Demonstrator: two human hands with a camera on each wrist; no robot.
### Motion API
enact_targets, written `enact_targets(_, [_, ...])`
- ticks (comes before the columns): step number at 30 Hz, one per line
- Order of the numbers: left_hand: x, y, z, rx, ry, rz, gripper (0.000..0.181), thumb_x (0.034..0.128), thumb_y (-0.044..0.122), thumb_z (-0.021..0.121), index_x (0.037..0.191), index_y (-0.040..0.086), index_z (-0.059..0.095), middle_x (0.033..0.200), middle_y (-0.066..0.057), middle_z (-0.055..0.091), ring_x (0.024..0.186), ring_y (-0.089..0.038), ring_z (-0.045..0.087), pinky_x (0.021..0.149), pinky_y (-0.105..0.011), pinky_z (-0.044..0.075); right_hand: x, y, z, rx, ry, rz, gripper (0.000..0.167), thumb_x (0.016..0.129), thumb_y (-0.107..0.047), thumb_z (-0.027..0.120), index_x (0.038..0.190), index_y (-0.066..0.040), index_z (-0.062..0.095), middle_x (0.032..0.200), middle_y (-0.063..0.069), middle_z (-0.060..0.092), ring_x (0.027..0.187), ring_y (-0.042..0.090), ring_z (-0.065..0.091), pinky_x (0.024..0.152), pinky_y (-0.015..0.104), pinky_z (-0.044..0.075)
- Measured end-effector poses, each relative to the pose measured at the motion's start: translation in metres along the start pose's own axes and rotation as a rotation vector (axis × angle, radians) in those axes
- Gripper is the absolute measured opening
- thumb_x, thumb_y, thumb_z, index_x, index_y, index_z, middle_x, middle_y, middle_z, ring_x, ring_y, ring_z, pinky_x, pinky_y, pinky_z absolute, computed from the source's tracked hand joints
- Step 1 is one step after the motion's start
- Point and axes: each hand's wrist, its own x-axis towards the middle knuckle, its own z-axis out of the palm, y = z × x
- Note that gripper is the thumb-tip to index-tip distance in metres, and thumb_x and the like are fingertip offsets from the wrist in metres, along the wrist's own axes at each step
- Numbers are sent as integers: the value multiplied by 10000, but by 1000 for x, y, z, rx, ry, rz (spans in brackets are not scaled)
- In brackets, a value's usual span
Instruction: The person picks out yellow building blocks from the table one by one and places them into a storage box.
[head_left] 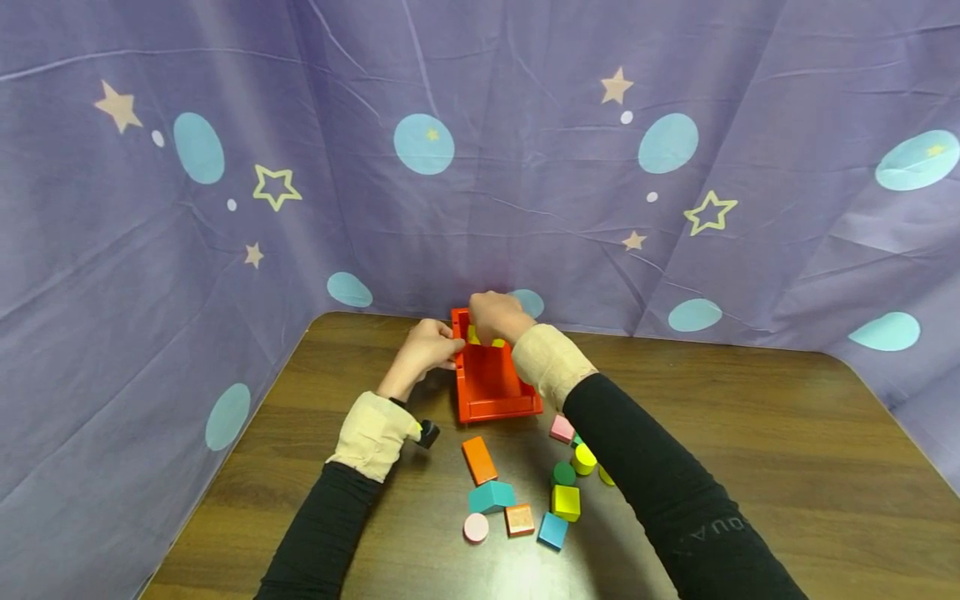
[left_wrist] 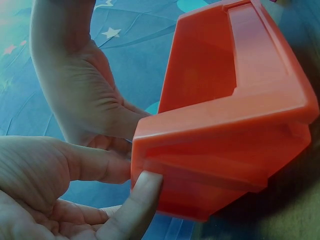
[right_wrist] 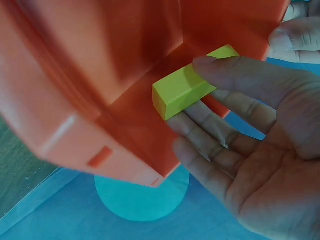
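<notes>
A red plastic bin [head_left: 486, 375] stands near the back of the table. My left hand [head_left: 426, 348] pinches its left side by the rim; in the left wrist view the thumb [left_wrist: 137, 202] presses on the outer wall. Over the far end of the bin, my right hand [head_left: 498, 317] reaches inside. It holds a yellow rectangular block [right_wrist: 182, 87], with the thumb on top and fingers beneath, close to the bin's inner walls. In the head view the right hand partly covers this block.
In front of the bin lie an orange block [head_left: 480, 460], a teal roof-shaped block [head_left: 492, 497], a pink disc [head_left: 476, 527], a blue block [head_left: 552, 531], a yellow cube [head_left: 566, 503] and several others. A purple curtain [head_left: 480, 233] hangs behind the table [head_left: 720, 433].
</notes>
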Motion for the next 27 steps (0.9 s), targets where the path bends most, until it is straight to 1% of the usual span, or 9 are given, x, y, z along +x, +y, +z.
enact_targets(3, [0, 0, 0, 1, -1, -5, 194, 935, 8, 606, 757, 39, 533, 699, -1, 504, 527, -76, 581, 613, -269, 649, 0, -1, 2, 2, 7, 3, 172, 827, 7, 696, 781, -123, 595, 832, 25, 556, 753, 186, 478, 542, 315, 448])
enact_targets(6, [0, 0, 0, -1, -2, -7, 188, 936, 2, 600, 762, 34, 538, 692, -2, 511, 524, -74, 581, 545, -207, 614, 1, -3, 4, 9, -9, 2, 150, 838, 14, 691, 823, -109, 607, 849, 31, 562, 752, 183, 472, 543, 300, 433])
enact_targets(8, [0, 0, 0, -4, -2, -13, 198, 937, -1, 597, 754, 35, 531, 691, -3, 506, 527, -76, 578, 527, -187, 599, 2, -4, 5, 13, -22, 3, 145, 846, 16, 687, 837, -102, 602, 845, 33, 556, 744, 180, 464, 534, 287, 416])
enact_targets(10, [0, 0, 0, 4, -2, -11, 190, 938, 2, 596, 759, 28, 534, 692, -5, 505, 526, -74, 575, 554, -211, 618, 3, -4, 6, 14, -33, 7, 146, 851, 11, 686, 833, -100, 593, 834, 35, 541, 734, 181, 456, 520, 280, 403])
enact_targets(14, [0, -1, 0, 20, -1, 1, 129, 931, 5, 595, 807, 5, 562, 703, -7, 513, 515, -68, 583, 674, -323, 666, 5, -4, 10, 9, -40, 11, 131, 865, -10, 681, 832, -95, 587, 836, 45, 529, 736, 188, 451, 509, 280, 393])
enact_targets(16, [0, -1, 1, 17, 3, 10, 114, 923, -1, 593, 812, -3, 565, 695, -4, 510, 504, -63, 581, 688, -347, 669, 5, -4, 11, 6, -28, 13, 112, 870, -24, 687, 855, -91, 599, 867, 53, 551, 758, 192, 464, 525, 285, 409])
enact_targets(22, [-1, -1, 2, -30, 1, 18, 137, 919, -23, 580, 789, 13, 554, 671, 14, 509, 498, -55, 563, 540, -217, 616, 2, -5, 15, -17, 20, 19, 98, 880, -71, 721, 960, -84, 666, 1026, 84, 659, 844, 201, 524, 622, 324, 493])
enact_targets(24, [-1, -1, 2, -29, 2, 15, 127, 920, -22, 581, 798, 4, 557, 671, 13, 502, 500, -57, 562, 545, -219, 618, 2, -6, 16, -22, 20, 19, 118, 890, -73, 717, 999, -80, 673, 1057, 89, 673, 851, 201, 532, 633, 322, 500])
enact_targets(27, [-2, 0, 1, -18, 9, 20, 56, 918, -21, 583, 866, -41, 578, 681, 10, 496, 496, -55, 566, 593, -268, 646, 3, -8, 18, -30, 9, 21, 162, 903, -66, 715, 1058, -75, 668, 1068, 84, 668, 847, 195, 528, 617, 299, 483])
